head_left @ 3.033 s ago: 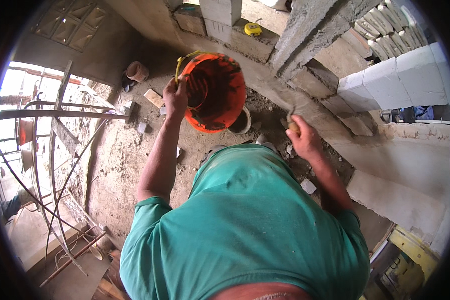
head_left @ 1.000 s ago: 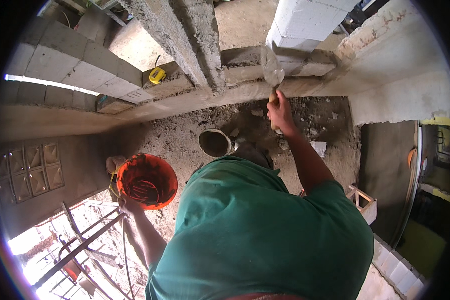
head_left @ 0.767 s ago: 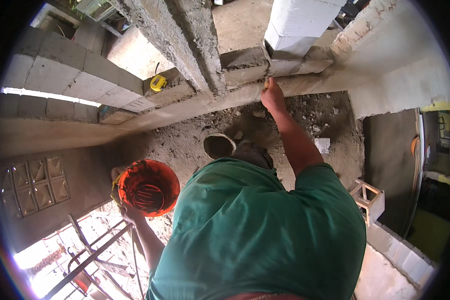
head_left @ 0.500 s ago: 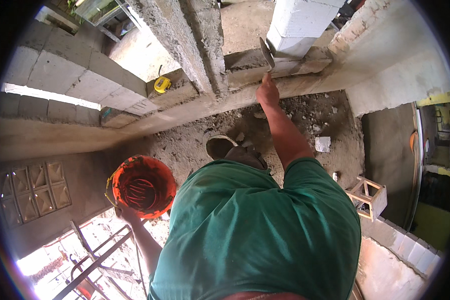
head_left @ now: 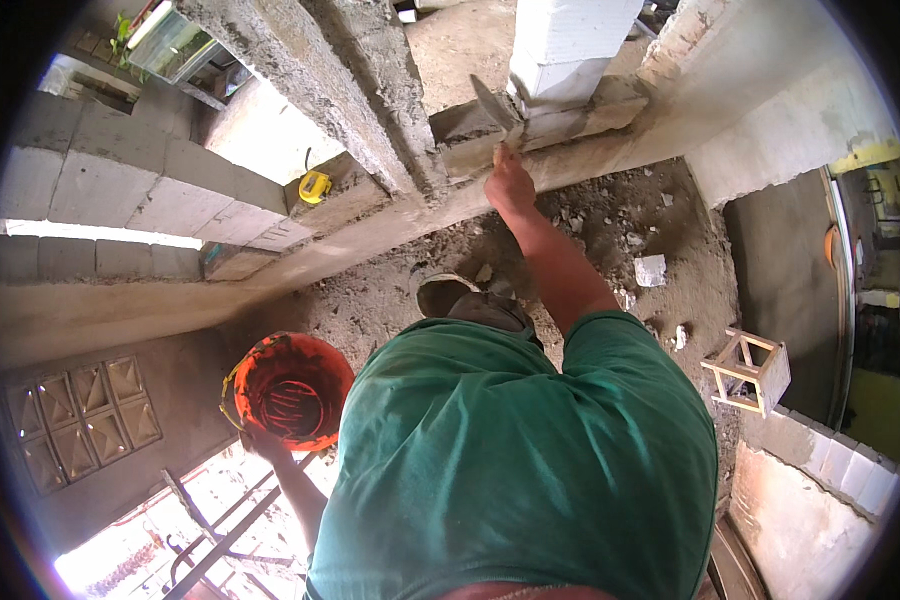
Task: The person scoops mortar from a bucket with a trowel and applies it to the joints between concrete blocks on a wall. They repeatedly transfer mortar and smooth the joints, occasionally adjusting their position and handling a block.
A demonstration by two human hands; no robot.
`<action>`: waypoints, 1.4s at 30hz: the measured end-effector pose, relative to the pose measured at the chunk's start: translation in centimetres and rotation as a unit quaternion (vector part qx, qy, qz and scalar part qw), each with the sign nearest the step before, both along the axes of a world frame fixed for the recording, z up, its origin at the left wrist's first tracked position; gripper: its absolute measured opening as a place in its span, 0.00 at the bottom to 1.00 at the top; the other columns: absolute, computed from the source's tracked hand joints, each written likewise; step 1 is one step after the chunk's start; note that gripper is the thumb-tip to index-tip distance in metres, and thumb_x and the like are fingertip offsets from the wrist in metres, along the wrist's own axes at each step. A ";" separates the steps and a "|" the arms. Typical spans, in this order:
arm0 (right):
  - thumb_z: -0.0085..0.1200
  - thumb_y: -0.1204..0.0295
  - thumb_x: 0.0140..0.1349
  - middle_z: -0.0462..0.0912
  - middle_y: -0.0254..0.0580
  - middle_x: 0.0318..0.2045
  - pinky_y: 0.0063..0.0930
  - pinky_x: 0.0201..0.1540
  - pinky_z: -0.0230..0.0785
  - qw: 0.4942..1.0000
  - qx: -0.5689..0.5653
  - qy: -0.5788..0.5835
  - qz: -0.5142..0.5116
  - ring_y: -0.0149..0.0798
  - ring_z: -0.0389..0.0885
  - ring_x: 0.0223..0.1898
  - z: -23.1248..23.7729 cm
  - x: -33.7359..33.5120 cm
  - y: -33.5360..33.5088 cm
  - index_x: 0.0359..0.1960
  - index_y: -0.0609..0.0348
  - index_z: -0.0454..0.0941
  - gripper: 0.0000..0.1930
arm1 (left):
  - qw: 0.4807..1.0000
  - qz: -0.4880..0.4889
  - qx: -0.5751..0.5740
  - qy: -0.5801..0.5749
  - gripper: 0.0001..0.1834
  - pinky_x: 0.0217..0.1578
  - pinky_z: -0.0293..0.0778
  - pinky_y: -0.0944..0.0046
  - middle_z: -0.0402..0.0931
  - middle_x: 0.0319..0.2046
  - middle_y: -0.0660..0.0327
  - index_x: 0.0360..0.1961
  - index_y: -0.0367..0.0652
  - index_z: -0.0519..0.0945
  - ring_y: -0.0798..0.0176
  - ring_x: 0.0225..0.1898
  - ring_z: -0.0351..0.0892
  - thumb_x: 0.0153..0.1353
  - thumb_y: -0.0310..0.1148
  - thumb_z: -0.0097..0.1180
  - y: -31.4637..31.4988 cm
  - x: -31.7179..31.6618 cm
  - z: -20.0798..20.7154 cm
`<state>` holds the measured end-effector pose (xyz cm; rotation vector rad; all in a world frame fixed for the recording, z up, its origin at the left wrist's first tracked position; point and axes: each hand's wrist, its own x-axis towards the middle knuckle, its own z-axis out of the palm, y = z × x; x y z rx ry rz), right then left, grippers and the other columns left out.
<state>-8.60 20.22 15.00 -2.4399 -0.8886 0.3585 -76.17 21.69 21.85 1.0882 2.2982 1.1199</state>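
My right hand (head_left: 511, 186) is closed round the handle of a trowel (head_left: 491, 104). The trowel's blade angles up and left over the wall ledge (head_left: 467, 158), close beside the base of a white block column (head_left: 558, 75). Whether the blade touches the ledge I cannot tell. At the lower left, my left hand (head_left: 261, 443) grips an orange bucket (head_left: 322, 355) at its near rim; part of those fingers is hidden. The bucket is tilted with its mouth up, grey residue smeared inside, and a yellow handle (head_left: 228, 392) hangs along its left side.
A yellow tape measure (head_left: 315, 187) lies on the ledge, left of a rough concrete post (head_left: 332, 85). Rubble and a white block piece (head_left: 650, 270) litter the dirt floor. To the right stands a small wooden frame (head_left: 749, 371). Metal bars (head_left: 215, 555) cross the lower left.
My right hand has moved the trowel left along the ledge, away from the column, and its blade leans further left. The left hand still holds the bucket. The whole view has shifted slightly.
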 end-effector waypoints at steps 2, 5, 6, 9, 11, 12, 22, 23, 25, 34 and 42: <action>0.45 0.70 0.65 0.72 0.66 0.52 0.54 0.48 0.73 1.000 -0.019 0.010 0.013 0.62 0.79 0.48 -0.5 0.4 0.1 0.62 0.60 0.59 0.24 | 0.999 -0.017 -0.004 0.032 0.25 0.31 0.74 0.55 0.75 0.35 0.48 0.40 0.28 0.76 0.55 0.33 0.75 0.68 0.47 0.50 0.4 0.4 -0.1; 0.49 0.70 0.62 0.76 0.63 0.49 0.51 0.50 0.73 0.994 -0.071 0.061 -0.056 0.62 0.79 0.48 -0.7 2.3 -0.1 0.56 0.61 0.64 0.21 | 0.999 -0.036 0.016 0.013 0.24 0.29 0.73 0.55 0.75 0.32 0.49 0.37 0.30 0.76 0.55 0.32 0.74 0.67 0.47 0.50 0.2 2.9 0.8; 0.47 0.69 0.63 0.76 0.65 0.49 0.51 0.49 0.73 0.995 -0.068 0.055 -0.049 0.62 0.79 0.48 -1.1 2.7 -0.1 0.57 0.61 0.63 0.22 | 0.999 -0.035 0.019 0.027 0.24 0.30 0.73 0.55 0.74 0.31 0.51 0.35 0.30 0.76 0.56 0.31 0.74 0.67 0.47 0.50 0.2 3.0 0.9; 0.45 0.69 0.65 0.75 0.67 0.49 0.53 0.48 0.73 0.997 -0.058 0.051 -0.031 0.63 0.78 0.48 -1.9 3.2 -0.1 0.60 0.62 0.61 0.22 | 0.999 -0.022 0.022 0.044 0.23 0.31 0.72 0.55 0.73 0.29 0.53 0.34 0.32 0.76 0.57 0.30 0.74 0.67 0.47 0.50 -0.1 3.2 1.5; 0.45 0.69 0.65 0.77 0.67 0.47 0.54 0.49 0.72 0.996 -0.054 0.068 -0.025 0.63 0.78 0.48 -1.4 3.0 0.1 0.58 0.63 0.62 0.21 | 1.000 -0.001 0.017 0.024 0.23 0.33 0.72 0.55 0.72 0.28 0.55 0.35 0.33 0.77 0.58 0.30 0.73 0.67 0.47 0.50 -0.6 4.2 2.6; 0.45 0.69 0.65 0.77 0.66 0.47 0.54 0.50 0.71 0.997 -0.043 0.059 -0.030 0.63 0.78 0.48 -1.3 3.2 0.2 0.58 0.63 0.63 0.21 | 1.000 -0.005 0.021 0.019 0.22 0.32 0.72 0.56 0.72 0.28 0.56 0.35 0.34 0.77 0.59 0.29 0.73 0.67 0.47 0.50 -0.7 4.1 2.5; 0.45 0.70 0.64 0.79 0.67 0.45 0.52 0.52 0.69 0.998 0.022 0.042 -0.036 0.63 0.77 0.50 -0.7 4.9 0.4 0.50 0.65 0.69 0.16 | 0.998 -0.045 -0.002 0.053 0.21 0.28 0.68 0.61 0.72 0.26 0.61 0.38 0.35 0.78 0.64 0.27 0.70 0.68 0.46 0.49 -1.2 3.6 1.7; 0.45 0.70 0.64 0.79 0.66 0.46 0.51 0.52 0.69 0.998 0.015 0.049 -0.037 0.63 0.77 0.50 -0.4 4.7 0.4 0.50 0.65 0.70 0.15 | 0.998 -0.046 -0.005 0.042 0.21 0.28 0.68 0.61 0.72 0.26 0.61 0.38 0.35 0.78 0.64 0.27 0.70 0.68 0.46 0.49 -1.2 3.1 1.6; 0.47 0.71 0.62 0.79 0.65 0.46 0.51 0.52 0.71 0.999 -0.006 0.033 -0.025 0.62 0.78 0.49 -1.4 5.6 0.8 0.51 0.65 0.70 0.17 | 0.997 -0.049 0.017 0.056 0.22 0.28 0.68 0.61 0.72 0.26 0.60 0.36 0.34 0.77 0.64 0.27 0.70 0.69 0.47 0.49 -1.1 3.1 1.2; 0.48 0.71 0.60 0.80 0.66 0.44 0.50 0.49 0.73 0.999 0.024 0.022 -0.034 0.62 0.80 0.47 0.4 5.7 0.6 0.50 0.64 0.69 0.17 | 0.999 0.020 0.044 0.018 0.22 0.27 0.69 0.60 0.69 0.25 0.60 0.36 0.35 0.77 0.64 0.27 0.69 0.68 0.48 0.49 -1.6 5.5 2.1; 0.47 0.71 0.60 0.78 0.64 0.48 0.50 0.53 0.71 0.998 -0.036 0.052 0.003 0.62 0.77 0.51 0.4 2.9 -0.9 0.52 0.63 0.69 0.18 | 0.999 -0.026 0.035 -0.009 0.20 0.24 0.63 0.63 0.64 0.21 0.65 0.30 0.38 0.73 0.69 0.22 0.62 0.68 0.46 0.50 -2.1 5.4 2.1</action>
